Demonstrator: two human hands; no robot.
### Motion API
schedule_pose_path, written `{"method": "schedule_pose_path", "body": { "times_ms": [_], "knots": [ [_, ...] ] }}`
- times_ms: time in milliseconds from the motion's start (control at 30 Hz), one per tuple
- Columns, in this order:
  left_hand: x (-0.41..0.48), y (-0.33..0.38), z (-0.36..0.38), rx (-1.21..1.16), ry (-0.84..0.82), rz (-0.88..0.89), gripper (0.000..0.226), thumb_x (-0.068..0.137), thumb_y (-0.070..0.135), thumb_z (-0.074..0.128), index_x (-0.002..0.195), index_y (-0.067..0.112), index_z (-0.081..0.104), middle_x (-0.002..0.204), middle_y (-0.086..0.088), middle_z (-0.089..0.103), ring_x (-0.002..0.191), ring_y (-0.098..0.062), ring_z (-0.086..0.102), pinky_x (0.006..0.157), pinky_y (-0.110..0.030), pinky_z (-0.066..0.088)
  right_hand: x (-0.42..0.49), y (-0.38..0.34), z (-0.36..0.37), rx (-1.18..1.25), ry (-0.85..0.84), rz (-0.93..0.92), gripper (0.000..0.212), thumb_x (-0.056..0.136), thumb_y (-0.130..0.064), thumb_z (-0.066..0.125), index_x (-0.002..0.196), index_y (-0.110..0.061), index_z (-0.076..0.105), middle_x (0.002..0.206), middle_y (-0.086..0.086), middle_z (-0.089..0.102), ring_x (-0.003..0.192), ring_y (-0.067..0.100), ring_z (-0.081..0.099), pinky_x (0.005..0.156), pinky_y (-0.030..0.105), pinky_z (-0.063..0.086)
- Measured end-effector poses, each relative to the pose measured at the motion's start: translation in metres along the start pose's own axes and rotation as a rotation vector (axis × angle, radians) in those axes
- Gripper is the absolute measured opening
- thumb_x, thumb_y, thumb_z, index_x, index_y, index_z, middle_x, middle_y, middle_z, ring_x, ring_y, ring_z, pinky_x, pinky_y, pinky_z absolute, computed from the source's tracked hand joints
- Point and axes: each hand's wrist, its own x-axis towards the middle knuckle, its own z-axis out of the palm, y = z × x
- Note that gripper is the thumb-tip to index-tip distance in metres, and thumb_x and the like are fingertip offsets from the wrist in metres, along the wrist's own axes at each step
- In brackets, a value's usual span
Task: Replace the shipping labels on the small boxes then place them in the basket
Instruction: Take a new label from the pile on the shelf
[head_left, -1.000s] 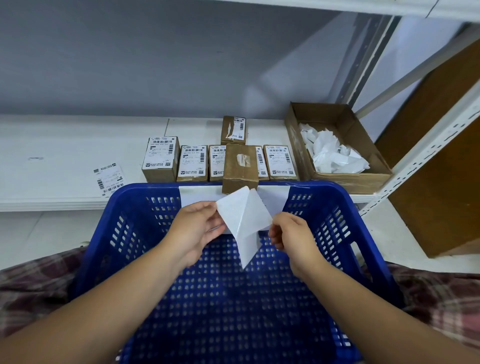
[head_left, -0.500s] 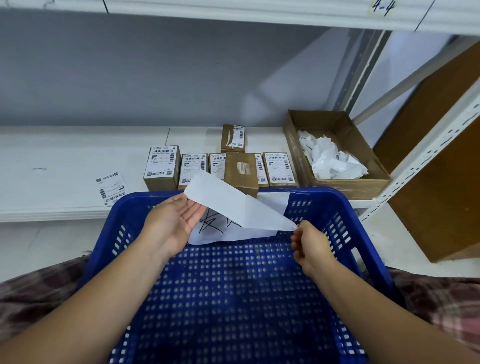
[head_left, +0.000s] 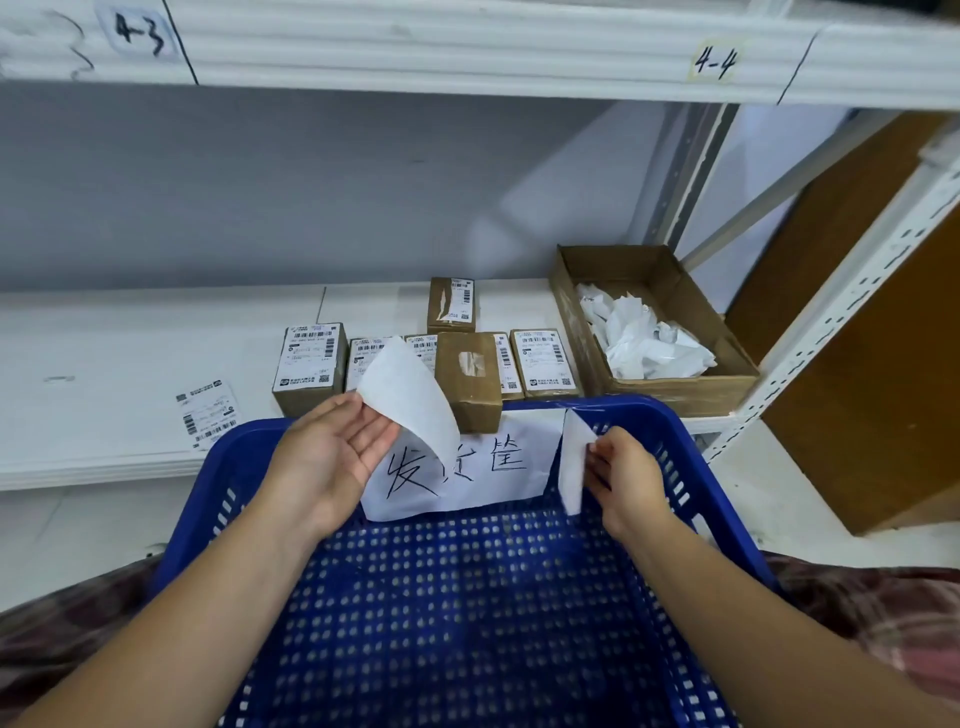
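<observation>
Above the far end of the blue basket (head_left: 680, 441), my left hand (head_left: 332, 457) is palm up and holds a curled white label sheet (head_left: 410, 395) by its edge. My right hand (head_left: 623, 478) pinches a second, narrower white sheet (head_left: 571, 467) near the basket's right rim. The two sheets are apart. Behind the basket, on the white shelf (head_left: 104, 353), several small brown boxes (head_left: 310, 364) carry printed labels. One box with a bare taped face (head_left: 467, 379) stands just in front of that row.
A handwritten paper sign (head_left: 493, 467) hangs inside the basket's far wall. A loose printed label (head_left: 208, 413) lies on the shelf at the left. An open cardboard tray (head_left: 727, 384) of crumpled white paper sits at the right, beside a white upright (head_left: 831, 322).
One second ago both hands held a single folded white sheet together. It has come apart into two sheets and my hands have moved away from each other, uncovering the sign.
</observation>
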Motion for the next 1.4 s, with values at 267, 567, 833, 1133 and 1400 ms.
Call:
{"method": "schedule_pose_path", "body": {
  "times_ms": [267,567,833,1133,1400],
  "knots": [
    [0.013,-0.007,0.048,0.152,-0.090,-0.002,0.007,0.095,0.010,0.051,0.093,0.012,0.057,0.077,-0.003,0.073,0.071,-0.015,0.071,0.060,-0.026,0.058,0.037,-0.056,0.011,-0.119,0.119,-0.289,0.020,0.093,-0.012,0.045,0.075,-0.010,0.055,0.067,0.007,0.048,0.065,0.019,0.043,0.067,0.034,0.039],
    [0.032,-0.044,0.083,0.145,-0.080,-0.110,0.006,0.095,0.013,0.052,0.092,0.015,0.057,0.075,-0.002,0.072,0.070,-0.014,0.070,0.065,-0.027,0.053,0.098,-0.083,0.011,-0.276,0.310,-0.483,0.019,0.099,-0.014,0.040,0.094,-0.012,0.059,0.078,-0.009,0.060,0.090,0.022,0.068,0.085,0.038,0.056],
    [0.043,-0.064,0.086,0.149,-0.044,-0.170,0.008,0.097,0.012,0.049,0.094,0.014,0.056,0.086,-0.006,0.069,0.078,-0.016,0.066,0.066,-0.027,0.050,0.135,-0.081,-0.015,-0.780,0.337,-0.438,0.029,0.101,-0.016,0.040,0.122,-0.004,0.055,0.122,0.017,0.061,0.112,0.035,0.056,0.082,0.030,0.038],
    [0.043,-0.076,0.082,0.157,-0.013,-0.202,0.007,0.097,0.014,0.050,0.096,0.014,0.057,0.085,-0.005,0.070,0.072,-0.014,0.068,0.059,-0.024,0.053,0.133,-0.066,-0.006,-0.830,0.380,-0.404,0.081,0.093,-0.014,0.057,0.155,-0.025,0.007,0.146,0.018,0.027,0.123,0.035,0.046,0.103,0.039,0.044],
    [0.028,-0.076,0.083,0.051,0.099,-0.061,0.015,0.099,0.005,0.044,0.089,0.010,0.053,0.087,-0.011,0.065,0.079,-0.018,0.065,0.073,-0.028,0.055,0.071,-0.039,0.015,-0.781,0.061,-0.811,0.020,0.097,-0.014,0.052,0.116,-0.013,0.059,0.106,0.004,0.063,0.095,0.019,0.060,0.085,0.037,0.052]
  ]
}}
